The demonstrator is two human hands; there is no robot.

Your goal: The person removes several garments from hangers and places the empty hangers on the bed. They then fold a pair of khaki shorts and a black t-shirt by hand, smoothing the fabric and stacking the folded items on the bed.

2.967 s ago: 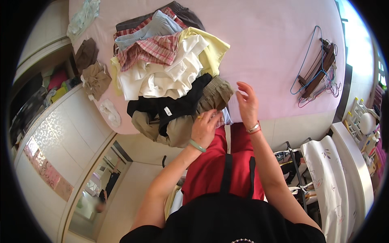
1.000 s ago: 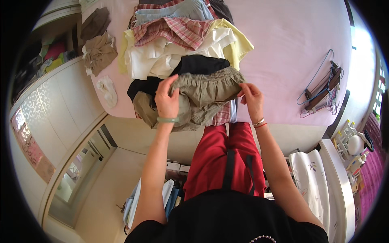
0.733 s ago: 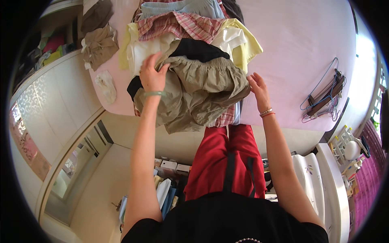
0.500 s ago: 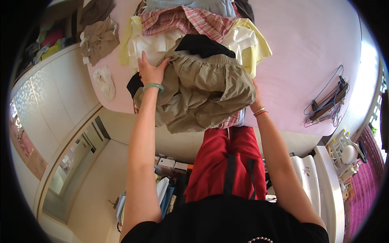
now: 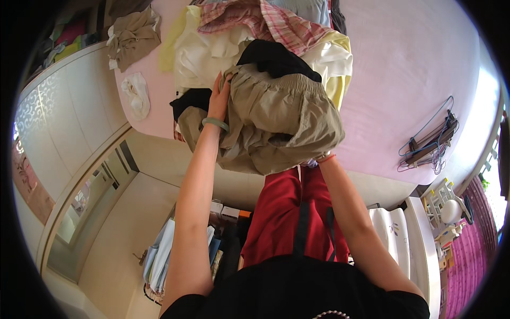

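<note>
A khaki pair of elastic-waist pants (image 5: 281,111) lies bunched at the bed's near edge, on top of a clothes pile. My left hand (image 5: 219,101), a pale green bangle at its wrist, is closed at the left end of the waistband, fingers close together on the cloth. My right hand (image 5: 321,157) reaches under the pants' lower right side; its fingers are hidden by the fabric. Black cloth (image 5: 273,58) shows just behind the waistband, and another black piece (image 5: 192,101) lies left of my left hand.
Under and behind lie a white garment (image 5: 207,58), a pink plaid one (image 5: 265,24) and yellow cloth (image 5: 338,95). The pink bed sheet (image 5: 393,69) carries hangers (image 5: 430,138) at right, a brown garment (image 5: 134,40) and a small white cloth (image 5: 136,95) at left.
My left hand has moved right and its spread fingers have come together on the waistband. My right hand has slid down from the pants' right side to beneath them.
</note>
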